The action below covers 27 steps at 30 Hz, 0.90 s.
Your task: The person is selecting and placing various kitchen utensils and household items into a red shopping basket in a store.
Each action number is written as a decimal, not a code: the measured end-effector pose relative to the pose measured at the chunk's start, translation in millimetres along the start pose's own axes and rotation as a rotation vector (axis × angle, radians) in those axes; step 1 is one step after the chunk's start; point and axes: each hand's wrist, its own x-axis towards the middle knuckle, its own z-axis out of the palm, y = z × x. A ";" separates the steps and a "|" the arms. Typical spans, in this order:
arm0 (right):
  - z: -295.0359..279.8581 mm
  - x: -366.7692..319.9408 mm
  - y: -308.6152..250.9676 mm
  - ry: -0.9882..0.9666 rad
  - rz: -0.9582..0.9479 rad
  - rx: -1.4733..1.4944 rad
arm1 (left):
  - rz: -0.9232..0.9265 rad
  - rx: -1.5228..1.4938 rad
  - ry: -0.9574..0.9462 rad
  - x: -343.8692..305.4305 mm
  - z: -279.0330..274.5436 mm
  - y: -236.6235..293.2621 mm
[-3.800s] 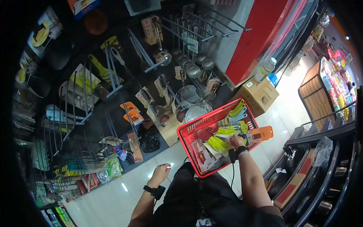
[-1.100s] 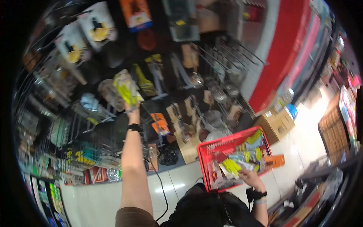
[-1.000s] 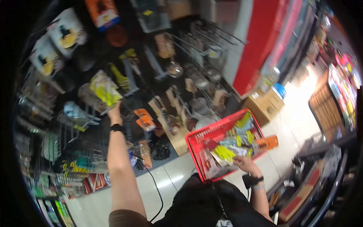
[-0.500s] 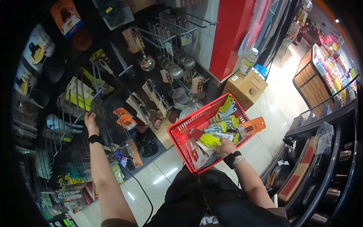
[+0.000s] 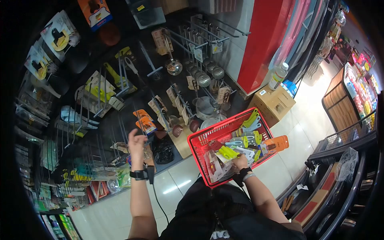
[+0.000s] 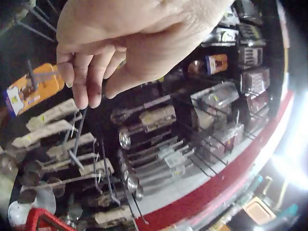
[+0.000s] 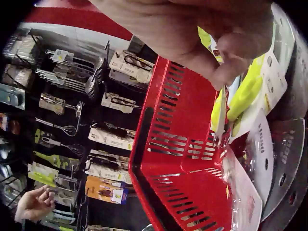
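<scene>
head view: red plastic basket with slotted walls [image 5: 218, 131] sits in front of the person's legs, filled with carded kitchen tools. right hand [image 5: 241, 161] is inside it, at a lime-green-handled tool on a white card [image 5: 227, 152]. orange card [image 5: 275, 145] sticks out over the basket's right rim. left hand [image 5: 137, 142] is raised, loosely bent fingers, holding nothing; nearest are hanging orange cardboard packs [image 5: 145, 121] and a crumpled black plastic bag [image 5: 163, 151]. brown cardboard box [image 5: 273, 103] just beyond the basket, clear bottle with white cap [image 5: 279, 76] on top.

left wrist view: fingers droop, nothing gripped. grey metal hooks and round-headed steel utensils [image 6: 130, 180] behind.

right wrist view: thumb and fingertips pinch the green-handled tool's card near its edge; further carded goods lie beside it, against the basket wall.
</scene>
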 end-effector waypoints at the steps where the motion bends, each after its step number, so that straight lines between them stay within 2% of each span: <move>1: -2.3 -1.4 -7.3 -0.003 -0.008 0.000 | -0.002 0.024 -0.051 -11.2 16.9 2.0; 3: -16.8 -11.9 -36.7 0.062 -0.117 -0.151 | 0.103 0.106 -0.229 -22.6 44.7 -26.8; 4: -26.0 -19.1 -52.8 0.061 -0.128 -0.149 | 0.205 0.303 -0.281 -25.2 57.6 -61.0; 5: -35.4 -27.0 -69.5 0.074 -0.240 -0.244 | 0.077 0.452 -0.357 -50.8 80.2 -16.7; 6: -43.6 -33.9 -85.0 0.089 -0.354 -0.339 | 0.071 0.450 -0.493 -62.7 96.3 -8.6; 8: -54.9 -42.3 -109.1 0.091 -0.448 -0.401 | 0.087 0.331 -0.698 -82.0 126.3 -3.4; 9: -61.9 -47.9 -122.4 0.098 -0.530 -0.465 | 0.251 0.356 -0.743 -85.5 140.1 -11.3; 10: -75.2 -60.5 -138.5 0.083 -0.659 -0.544 | 0.486 0.407 -0.655 -91.7 154.8 -24.5; 11: -83.9 -68.2 -149.4 0.113 -0.835 -0.478 | 0.461 0.505 -0.665 -97.2 166.3 -18.2; 12: -93.7 -78.3 -161.4 0.073 -0.912 -0.475 | 0.435 0.560 -0.717 -99.4 173.3 -3.2; 14: -112.7 -102.3 -188.3 0.013 -1.033 -0.444 | 0.561 0.439 -0.685 -104.2 185.4 8.3; 15: -121.7 -114.4 -200.6 -0.005 -1.070 -0.418 | 0.651 0.373 -0.628 -102.6 192.4 -5.8; 17: -134.2 -129.9 -218.9 -0.055 -1.114 -0.443 | 0.460 0.309 -0.762 -97.1 192.9 -12.9; 18: -135.0 -133.6 -222.9 -0.061 -1.161 -0.396 | 0.465 0.317 -0.738 -96.3 185.5 -3.5; 20: -140.7 -144.6 -237.2 -0.066 -1.221 -0.348 | 0.304 0.149 -0.617 -100.7 169.2 22.3; 21: -144.8 -156.9 -250.8 -0.011 -1.274 -0.240 | 0.311 0.151 -0.606 -96.3 161.5 23.7; 23: -146.7 -162.0 -258.1 0.042 -1.327 -0.128 | 0.012 -0.071 -0.396 -88.7 141.4 23.1; 25: -145.3 -159.4 -255.6 -0.026 -1.179 0.019 | 0.145 -0.244 -0.142 -76.6 111.0 47.4; 27: -142.1 -157.3 -252.2 -0.024 -1.155 0.065 | 0.176 -0.227 0.098 -55.7 76.1 61.3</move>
